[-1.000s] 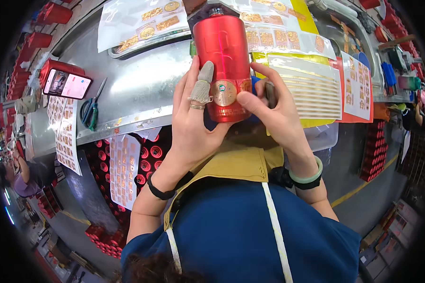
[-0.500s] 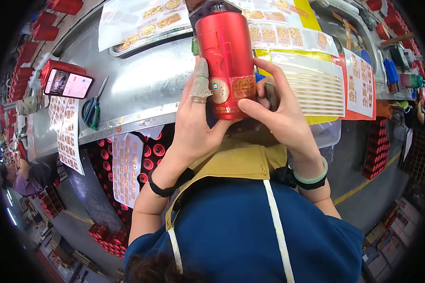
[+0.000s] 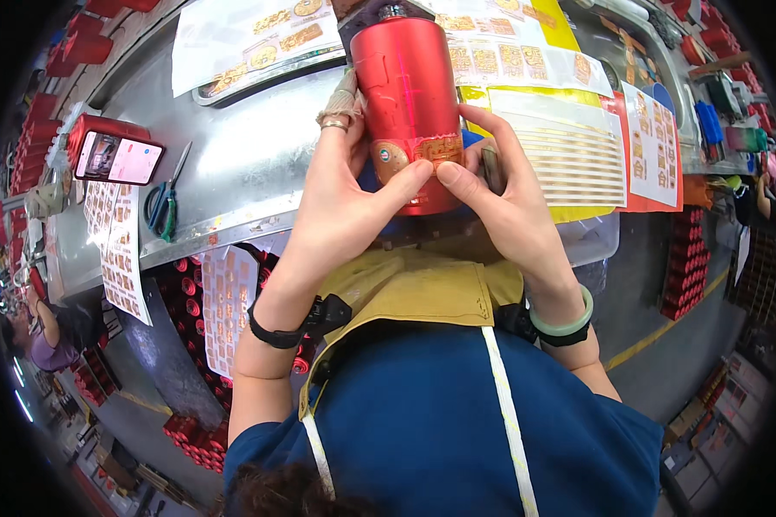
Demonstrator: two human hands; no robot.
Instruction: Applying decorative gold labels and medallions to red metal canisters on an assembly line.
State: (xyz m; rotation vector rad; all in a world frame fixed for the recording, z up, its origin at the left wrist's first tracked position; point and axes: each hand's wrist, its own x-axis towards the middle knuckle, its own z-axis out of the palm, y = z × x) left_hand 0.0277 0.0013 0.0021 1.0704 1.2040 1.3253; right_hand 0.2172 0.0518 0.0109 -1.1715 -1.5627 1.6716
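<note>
Between my two hands is a glossy red bottle [image 3: 405, 86], its dark neck pointing away from me. Gold decals [image 3: 435, 153] lie across its lower part. My left hand [image 3: 345, 189] wraps the bottle's left side, with cloth finger covers on it and the thumb pressing on the decal area. From the right, my right hand [image 3: 509, 189] grips the bottle, its thumb tip close beside the left thumb. A dark flat piece [image 3: 492, 170] is tucked in the right fingers; its kind I cannot make out. Fingers behind the bottle are hidden.
A metal table [image 3: 241, 146] carries a phone [image 3: 119, 158] leaning on a red bottle, scissors [image 3: 165, 198] and sheets of gold decals [image 3: 254, 43]. To the right are a sheet of gold strips [image 3: 565, 155] and another decal sheet [image 3: 653, 142]. Red bottles [image 3: 686, 267] stand stacked beyond.
My left thumb has come from under the bottle's base onto the decal area, beside the right thumb. The left fingers have shifted along the bottle's side.
</note>
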